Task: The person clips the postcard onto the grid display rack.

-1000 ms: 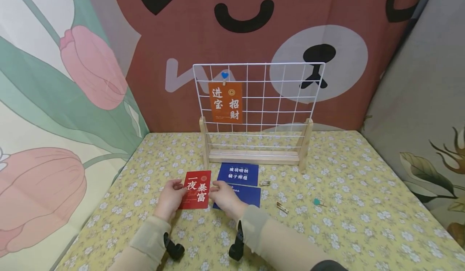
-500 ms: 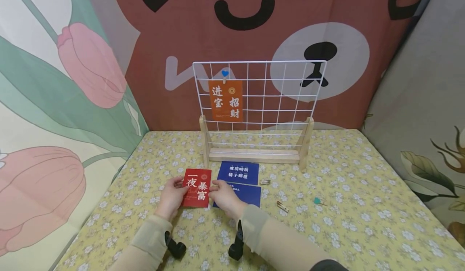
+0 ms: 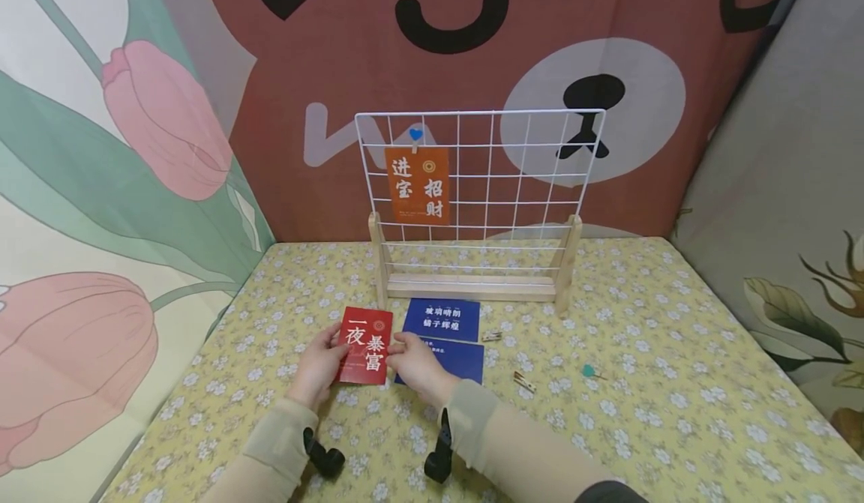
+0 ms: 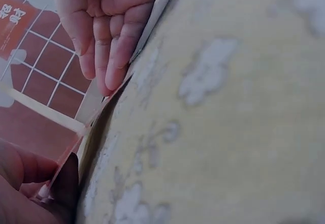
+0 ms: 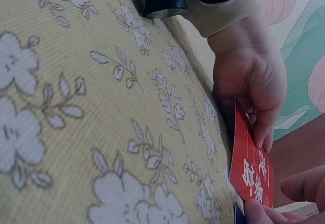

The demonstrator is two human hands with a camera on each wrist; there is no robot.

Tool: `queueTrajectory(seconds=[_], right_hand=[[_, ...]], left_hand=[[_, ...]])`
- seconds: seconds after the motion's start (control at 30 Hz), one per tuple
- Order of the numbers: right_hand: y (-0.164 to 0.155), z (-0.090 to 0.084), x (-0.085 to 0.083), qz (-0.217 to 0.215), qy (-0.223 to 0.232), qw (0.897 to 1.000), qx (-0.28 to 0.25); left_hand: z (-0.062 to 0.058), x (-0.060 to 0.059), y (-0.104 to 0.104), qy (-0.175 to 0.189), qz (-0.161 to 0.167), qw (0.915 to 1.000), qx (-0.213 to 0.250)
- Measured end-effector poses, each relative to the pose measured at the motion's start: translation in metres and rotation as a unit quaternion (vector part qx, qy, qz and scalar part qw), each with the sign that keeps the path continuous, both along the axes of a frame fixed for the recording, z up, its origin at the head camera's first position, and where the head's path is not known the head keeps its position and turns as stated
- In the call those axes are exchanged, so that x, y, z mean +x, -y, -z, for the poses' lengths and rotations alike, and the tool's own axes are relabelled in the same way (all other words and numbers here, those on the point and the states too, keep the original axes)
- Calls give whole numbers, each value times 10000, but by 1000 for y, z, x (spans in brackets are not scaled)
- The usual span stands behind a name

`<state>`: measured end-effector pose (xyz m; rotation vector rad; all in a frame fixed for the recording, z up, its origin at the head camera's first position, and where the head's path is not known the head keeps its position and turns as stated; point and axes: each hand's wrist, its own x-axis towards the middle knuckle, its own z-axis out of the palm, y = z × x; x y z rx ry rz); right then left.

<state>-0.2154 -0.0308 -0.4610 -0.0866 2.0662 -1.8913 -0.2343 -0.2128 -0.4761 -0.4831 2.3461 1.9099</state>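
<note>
My left hand [image 3: 317, 364] pinches a red card [image 3: 365, 353] with white characters by its left side, thumb on top and fingers partly hidden beneath. In the left wrist view the card is seen almost edge-on, tilted, with a gap between it and the cloth. My right hand [image 3: 421, 368] is at the card's right edge, its fingers [image 4: 109, 56] extended and touching or very near that edge. Two blue cards [image 3: 442, 319] with white writing lie flat, the nearer one [image 3: 459, 364] partly covered by the right hand.
A white wire grid [image 3: 513, 177] stands in a wooden base [image 3: 472, 289] at the back. An orange card [image 3: 417, 188] hangs on it from a clip with a blue heart [image 3: 415, 135]. Gold clips [image 3: 524, 383] and a clip with a teal top [image 3: 589, 371] lie to the right.
The red card has risen slightly and its far edge tips up a little more. Both hands stay in nearly the same places, and the head view has shifted a little.
</note>
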Motion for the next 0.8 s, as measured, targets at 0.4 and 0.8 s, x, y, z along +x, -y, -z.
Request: queueTrajectory(seconds=[0.4, 0.8], right_hand=[[-7, -9, 2, 10, -261, 9997, 23], [-46, -11, -4, -285, -675, 9953, 631]], left_hand=[[2, 1, -6, -293, -211, 9976, 583], [-2, 3, -10, -208, -330, 9965, 743]])
